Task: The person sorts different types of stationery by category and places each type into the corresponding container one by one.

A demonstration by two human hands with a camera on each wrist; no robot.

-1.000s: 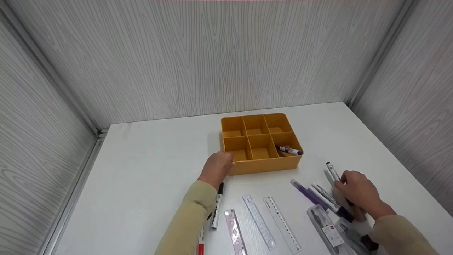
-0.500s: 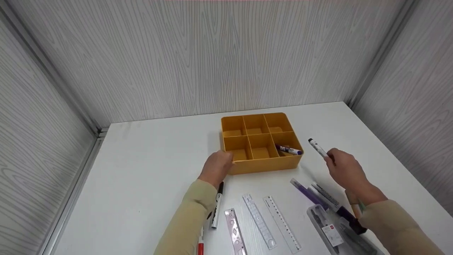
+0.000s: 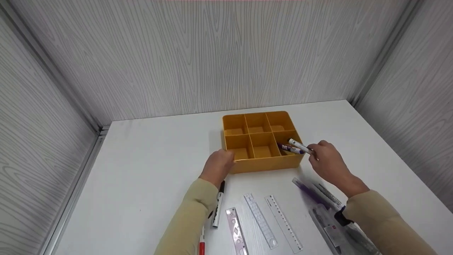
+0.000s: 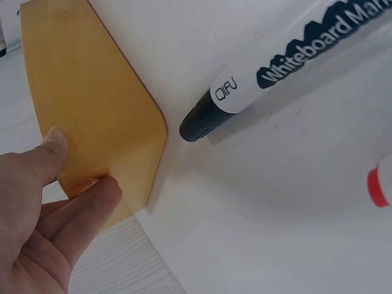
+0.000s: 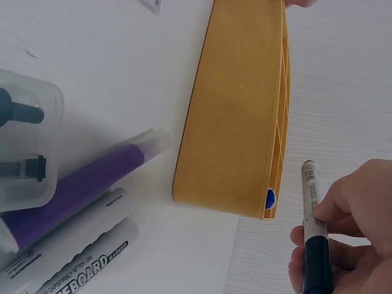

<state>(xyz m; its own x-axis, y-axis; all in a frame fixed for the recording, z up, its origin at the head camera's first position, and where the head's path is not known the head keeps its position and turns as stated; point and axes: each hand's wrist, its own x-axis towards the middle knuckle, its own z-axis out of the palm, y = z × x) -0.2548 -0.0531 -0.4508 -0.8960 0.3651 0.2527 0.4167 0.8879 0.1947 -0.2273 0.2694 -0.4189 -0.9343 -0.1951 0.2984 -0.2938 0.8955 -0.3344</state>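
A yellow six-compartment organizer box stands on the white table. At its near left corner, my left hand grips the box; in the left wrist view the thumb and fingers lie on its wall. A white marker with a black end is pinched in my right hand. Its far end hangs over the near right compartment, above another marker with a blue end lying there. In the right wrist view this held marker is apart from the box wall.
A black-capped whiteboard marker and a red-ended marker lie by the left forearm. Several rulers lie in front of the box. A purple pen-like item, more whiteboard markers and a clear case lie at right.
My right hand has lifted the white marker from the table at right and carried it left and away from me to the box. My left hand stays on the box corner.
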